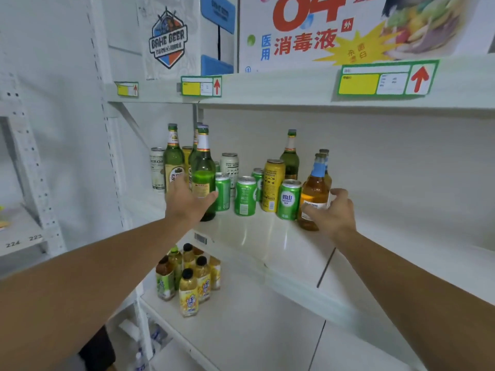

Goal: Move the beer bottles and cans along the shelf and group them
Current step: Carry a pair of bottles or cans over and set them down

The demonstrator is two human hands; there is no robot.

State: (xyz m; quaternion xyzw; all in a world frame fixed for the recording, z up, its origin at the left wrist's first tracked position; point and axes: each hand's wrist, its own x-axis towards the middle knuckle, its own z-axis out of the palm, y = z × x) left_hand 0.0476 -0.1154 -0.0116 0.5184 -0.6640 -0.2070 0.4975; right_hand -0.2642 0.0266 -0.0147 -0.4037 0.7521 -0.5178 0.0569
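On the middle white shelf (pixel 257 236) stand beer bottles and cans in a loose cluster. My left hand (pixel 187 202) wraps the lower part of a tall green bottle (pixel 203 167) at the left front. Behind it stand two more green bottles (pixel 173 156) and a white can (pixel 157 167). My right hand (pixel 334 212) grips an amber bottle with a blue neck label (pixel 314 188) at the right end; a second amber bottle is half hidden behind it. Between the hands stand several green cans (pixel 245 195), a yellow can (pixel 273 183), a white can (pixel 229 164) and one green bottle (pixel 290 153).
The shelf stretches bare to the right of the amber bottles. The shelf above carries a beer carton (pixel 168 38) and a disinfectant box (pixel 321 30), with price tags (pixel 385 80) on its edge. Several tea bottles (pixel 187 279) stand on the shelf below. A grey rack (pixel 24 156) is at left.
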